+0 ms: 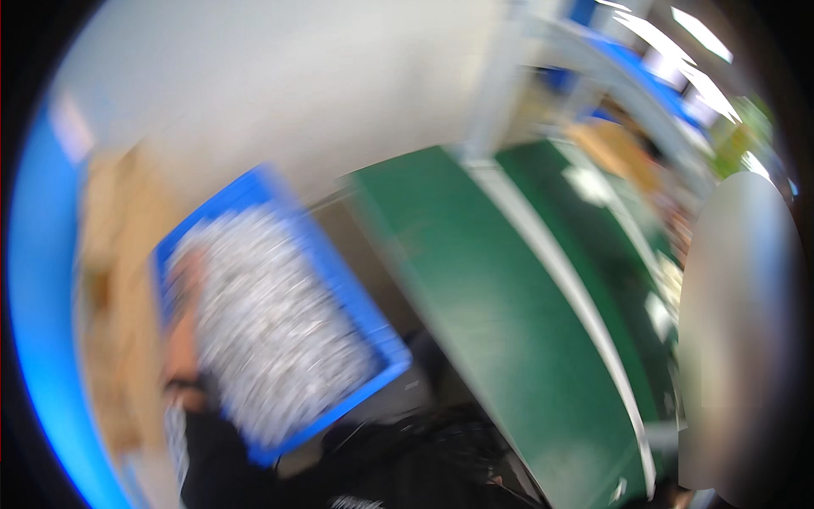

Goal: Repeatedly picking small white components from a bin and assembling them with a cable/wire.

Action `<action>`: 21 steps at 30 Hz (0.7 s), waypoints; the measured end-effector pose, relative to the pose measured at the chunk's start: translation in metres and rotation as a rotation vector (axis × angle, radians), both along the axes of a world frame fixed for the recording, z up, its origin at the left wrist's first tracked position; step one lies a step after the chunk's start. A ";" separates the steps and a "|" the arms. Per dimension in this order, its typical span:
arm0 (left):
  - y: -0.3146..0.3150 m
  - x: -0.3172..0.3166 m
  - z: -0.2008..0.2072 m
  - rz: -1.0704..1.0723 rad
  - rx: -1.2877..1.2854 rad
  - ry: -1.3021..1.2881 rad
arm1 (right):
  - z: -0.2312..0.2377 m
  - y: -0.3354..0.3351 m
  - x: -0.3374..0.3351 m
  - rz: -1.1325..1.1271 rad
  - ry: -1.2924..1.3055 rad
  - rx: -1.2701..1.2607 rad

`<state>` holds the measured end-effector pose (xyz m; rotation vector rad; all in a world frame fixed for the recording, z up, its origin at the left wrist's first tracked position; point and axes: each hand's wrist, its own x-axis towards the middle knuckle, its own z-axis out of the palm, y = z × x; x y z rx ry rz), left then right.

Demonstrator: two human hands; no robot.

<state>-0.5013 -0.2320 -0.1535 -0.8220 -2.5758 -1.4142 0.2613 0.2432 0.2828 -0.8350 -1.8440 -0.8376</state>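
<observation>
A blue plastic crate point(360, 314) stands to the left, filled with a heap of small whitish, shiny pieces point(275, 314) too blurred to name. My left hand point(188, 284) reaches over the crate's left side, at the edge of the heap. A dark band circles its wrist, below which is a dark sleeve. Motion smears the fingers, so neither their pose nor anything in them can be made out. No part of my right hand shows clearly.
Right of the crate runs a long green work surface point(458, 271) with a pale strip point(560, 267) along it. Brown cardboard point(119, 314) stands left of the crate. A pale wall point(297, 93) rises behind; a grey frame point(500, 93) stands at the far right.
</observation>
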 end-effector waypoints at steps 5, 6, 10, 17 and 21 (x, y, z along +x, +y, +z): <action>-0.007 -0.007 -0.012 -0.485 0.164 0.112 | 0.005 0.068 0.021 -0.009 0.121 -0.109; 0.001 -0.002 -0.011 -0.507 0.162 0.142 | 0.007 0.061 0.023 0.011 0.187 -0.061; 0.043 0.015 -0.003 -0.432 0.106 0.254 | -0.001 -0.007 0.046 0.028 0.181 -0.006; -0.007 0.017 0.024 0.036 -0.133 0.394 | -0.148 -0.108 -0.019 0.444 0.193 -0.733; 0.112 0.219 0.099 -0.279 0.129 -0.086 | -0.257 -0.158 -0.090 0.740 0.451 -1.395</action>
